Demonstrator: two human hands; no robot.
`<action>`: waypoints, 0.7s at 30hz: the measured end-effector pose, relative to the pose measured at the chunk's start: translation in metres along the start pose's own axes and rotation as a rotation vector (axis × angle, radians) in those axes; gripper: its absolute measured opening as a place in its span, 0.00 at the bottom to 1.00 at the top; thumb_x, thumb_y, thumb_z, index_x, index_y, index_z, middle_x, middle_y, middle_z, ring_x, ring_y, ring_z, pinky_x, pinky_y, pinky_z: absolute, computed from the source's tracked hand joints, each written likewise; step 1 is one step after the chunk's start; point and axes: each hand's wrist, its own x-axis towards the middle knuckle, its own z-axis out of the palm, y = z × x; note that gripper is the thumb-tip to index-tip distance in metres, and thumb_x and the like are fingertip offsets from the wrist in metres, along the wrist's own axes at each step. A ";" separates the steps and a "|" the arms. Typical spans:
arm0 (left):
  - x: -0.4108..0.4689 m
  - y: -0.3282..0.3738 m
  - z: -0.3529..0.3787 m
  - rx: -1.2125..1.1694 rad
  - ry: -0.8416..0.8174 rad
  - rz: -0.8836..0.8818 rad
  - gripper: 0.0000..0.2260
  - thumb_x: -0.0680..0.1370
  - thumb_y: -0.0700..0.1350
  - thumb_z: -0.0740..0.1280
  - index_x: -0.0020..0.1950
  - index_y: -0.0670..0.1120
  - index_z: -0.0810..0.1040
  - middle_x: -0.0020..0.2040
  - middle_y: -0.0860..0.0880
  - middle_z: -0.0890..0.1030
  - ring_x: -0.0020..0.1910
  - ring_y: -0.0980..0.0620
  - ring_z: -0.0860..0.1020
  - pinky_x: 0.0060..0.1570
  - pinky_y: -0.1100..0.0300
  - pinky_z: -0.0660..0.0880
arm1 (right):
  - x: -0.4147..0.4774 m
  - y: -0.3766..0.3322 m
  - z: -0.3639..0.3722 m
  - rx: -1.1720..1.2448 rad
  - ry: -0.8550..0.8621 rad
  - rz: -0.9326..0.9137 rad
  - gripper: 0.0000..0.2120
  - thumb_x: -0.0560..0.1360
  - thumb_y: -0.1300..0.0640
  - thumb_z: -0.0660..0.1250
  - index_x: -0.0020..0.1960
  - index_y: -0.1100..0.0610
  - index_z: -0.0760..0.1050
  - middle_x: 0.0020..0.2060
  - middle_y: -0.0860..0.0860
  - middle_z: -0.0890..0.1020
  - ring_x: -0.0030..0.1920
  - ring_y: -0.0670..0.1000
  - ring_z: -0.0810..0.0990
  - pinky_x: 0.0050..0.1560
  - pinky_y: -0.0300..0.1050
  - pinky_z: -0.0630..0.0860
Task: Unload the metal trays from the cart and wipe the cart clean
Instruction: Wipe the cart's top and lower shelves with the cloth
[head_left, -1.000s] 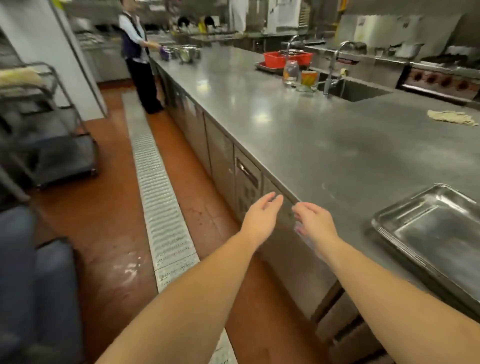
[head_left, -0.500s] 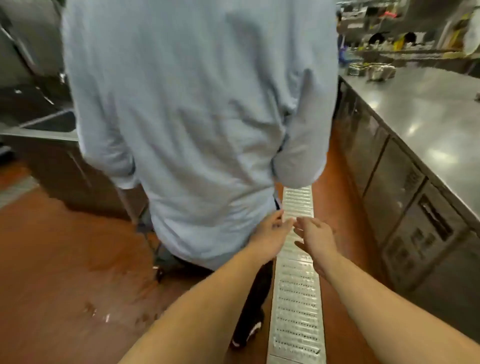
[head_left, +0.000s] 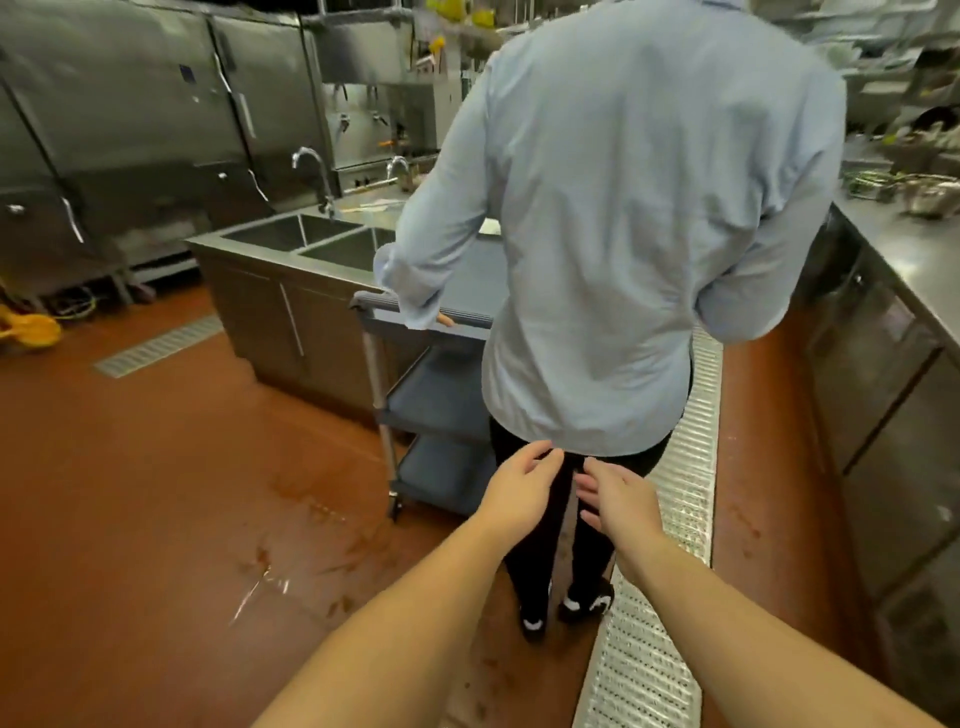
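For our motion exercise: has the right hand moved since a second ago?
Yes: the right hand left the counter, crossing the floor grate away from it.

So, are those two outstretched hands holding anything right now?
Nothing. The left hand and right hand are both empty, fingers relaxed, behind a person at the cart.

We see only our own two forearms, bare right up to the view's edge, bare wrists, bare left hand (head_left: 519, 488) and bare right hand (head_left: 618, 501)
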 end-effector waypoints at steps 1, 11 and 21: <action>-0.003 0.002 -0.004 -0.002 0.037 -0.002 0.20 0.79 0.57 0.60 0.70 0.54 0.69 0.64 0.52 0.75 0.60 0.52 0.73 0.64 0.52 0.70 | -0.001 -0.003 0.004 0.004 -0.025 0.001 0.06 0.77 0.52 0.66 0.42 0.50 0.77 0.47 0.51 0.83 0.50 0.50 0.81 0.53 0.51 0.78; -0.007 -0.002 -0.062 -0.045 0.185 0.007 0.18 0.79 0.57 0.60 0.69 0.56 0.70 0.64 0.54 0.75 0.60 0.54 0.73 0.64 0.53 0.70 | -0.018 -0.019 0.062 0.006 -0.177 -0.028 0.07 0.78 0.52 0.64 0.41 0.49 0.76 0.48 0.51 0.82 0.52 0.51 0.79 0.57 0.54 0.76; 0.072 -0.017 -0.154 -0.096 0.183 0.011 0.18 0.80 0.55 0.59 0.70 0.56 0.68 0.68 0.56 0.72 0.65 0.54 0.71 0.66 0.52 0.69 | 0.034 -0.036 0.183 -0.028 -0.158 -0.020 0.04 0.80 0.51 0.62 0.51 0.50 0.75 0.50 0.50 0.80 0.55 0.51 0.78 0.58 0.51 0.75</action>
